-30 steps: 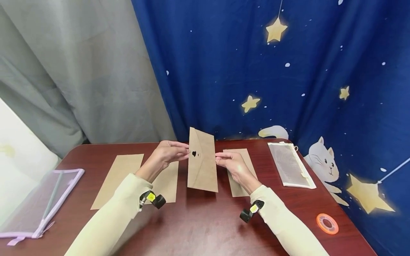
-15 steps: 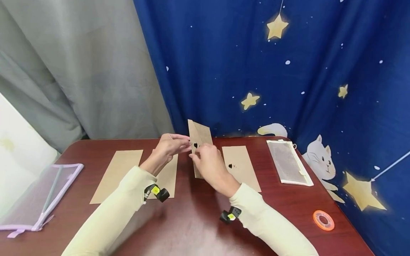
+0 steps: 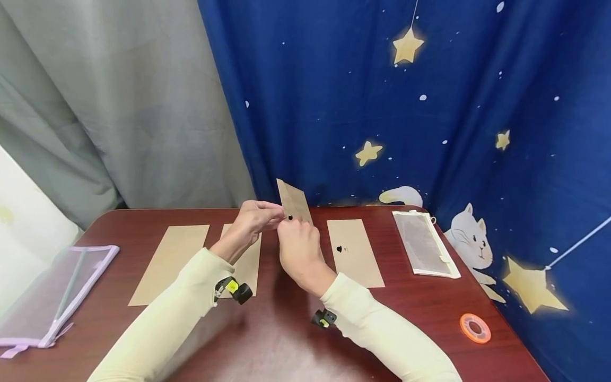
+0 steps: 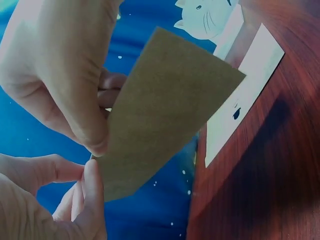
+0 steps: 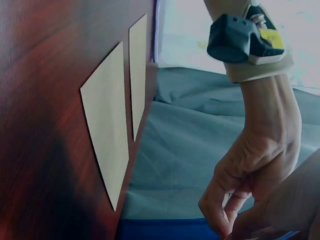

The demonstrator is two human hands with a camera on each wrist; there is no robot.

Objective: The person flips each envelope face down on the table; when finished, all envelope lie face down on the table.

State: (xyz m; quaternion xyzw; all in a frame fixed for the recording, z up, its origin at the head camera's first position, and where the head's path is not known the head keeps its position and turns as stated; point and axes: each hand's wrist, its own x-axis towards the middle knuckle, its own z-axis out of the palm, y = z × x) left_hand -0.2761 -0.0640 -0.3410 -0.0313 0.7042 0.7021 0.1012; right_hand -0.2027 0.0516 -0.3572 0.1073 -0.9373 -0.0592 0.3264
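A brown kraft paper envelope (image 3: 295, 201) is held up off the table, tilted; in the left wrist view the plain side of the envelope (image 4: 170, 105) shows. My left hand (image 3: 253, 220) pinches its edge between thumb and fingers. Right beside it, my right hand (image 3: 302, 249) grips the same edge and covers the lower part of the envelope in the head view. Fingertips of the left hand (image 4: 55, 195) and right hand (image 4: 65, 65) nearly meet there. In the right wrist view the left hand (image 5: 255, 160) appears, but the envelope cannot be made out.
Two kraft envelopes lie on the left, a farther-left envelope (image 3: 172, 262) and a nearer envelope (image 3: 247, 265). Another envelope (image 3: 355, 254) with a small black hat print lies right. A mesh zip pouch (image 3: 425, 244), an orange tape roll (image 3: 474, 328) and a lilac pouch (image 3: 62, 292) lie around.
My right hand has moved left from the envelope's right edge to the edge by my left hand. The envelope has turned more edge-on and risen slightly. My left hand keeps its pinch.
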